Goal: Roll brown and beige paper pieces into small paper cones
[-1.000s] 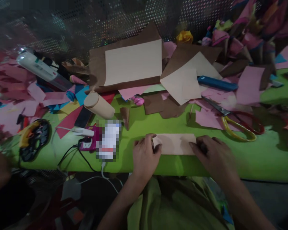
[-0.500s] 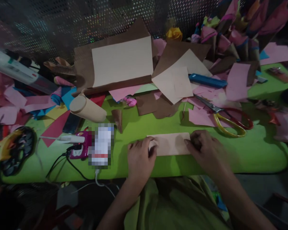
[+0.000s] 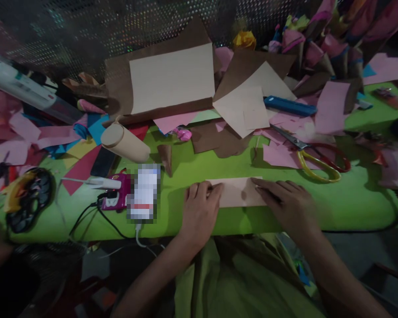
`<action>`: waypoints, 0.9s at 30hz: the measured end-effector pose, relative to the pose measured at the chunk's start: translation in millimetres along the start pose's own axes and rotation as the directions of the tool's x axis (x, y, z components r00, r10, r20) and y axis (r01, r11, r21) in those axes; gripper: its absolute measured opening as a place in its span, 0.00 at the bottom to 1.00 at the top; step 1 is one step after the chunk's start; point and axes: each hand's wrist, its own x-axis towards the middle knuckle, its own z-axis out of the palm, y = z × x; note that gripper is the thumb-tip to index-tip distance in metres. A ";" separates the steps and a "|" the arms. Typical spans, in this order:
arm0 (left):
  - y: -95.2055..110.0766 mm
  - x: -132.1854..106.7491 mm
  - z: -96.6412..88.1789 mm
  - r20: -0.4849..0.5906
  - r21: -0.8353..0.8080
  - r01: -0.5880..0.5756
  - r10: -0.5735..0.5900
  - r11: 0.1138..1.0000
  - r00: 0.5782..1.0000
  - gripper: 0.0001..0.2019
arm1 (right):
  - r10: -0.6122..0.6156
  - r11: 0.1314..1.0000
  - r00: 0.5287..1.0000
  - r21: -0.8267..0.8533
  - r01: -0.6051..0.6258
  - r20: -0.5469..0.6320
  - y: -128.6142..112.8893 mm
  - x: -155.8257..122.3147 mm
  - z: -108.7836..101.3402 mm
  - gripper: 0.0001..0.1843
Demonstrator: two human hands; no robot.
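Observation:
A pale cream strip of folded paper (image 3: 235, 194) lies lengthwise near the table's front edge, between my two hands. My left hand (image 3: 200, 205) is closed at its left end, fingers curled and the thumb pressed onto the paper. Over the right end is my right hand (image 3: 287, 203), its index finger reaching along the top edge and its thumb close beneath, gripping that end. Both palms face down, and the ends of the strip are partly hidden under the fingers.
Scissors (image 3: 318, 161) with yellow and red handles lie beyond my right hand. A blue cutter (image 3: 290, 106) rests on paper scraps. To the left are a phone (image 3: 144, 192) on a cable, a magenta power socket (image 3: 122, 194), a paper roll (image 3: 126, 142) and a tape dispenser (image 3: 29, 198).
My left thumb has come forward onto the paper, and my right fingers have slid inward along its top edge. The whole view has shifted slightly.

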 end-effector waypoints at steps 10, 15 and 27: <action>-6.1 8.5 -0.8 0.222 -0.123 -0.335 0.355 0.934 0.908 0.23 | -0.146 0.970 0.988 -0.186 0.154 0.054 3.1 -4.0 -5.0 0.21; -7.4 1.5 -3.5 0.239 -0.162 -0.390 0.420 0.906 0.876 0.27 | -0.114 0.970 0.992 -0.208 0.123 0.053 5.3 -4.0 -1.7 0.21; -12.3 -0.5 1.5 0.258 -0.140 -0.448 0.470 0.883 0.844 0.35 | -0.276 0.961 0.961 0.035 0.275 0.025 -53.5 -38.6 -3.8 0.33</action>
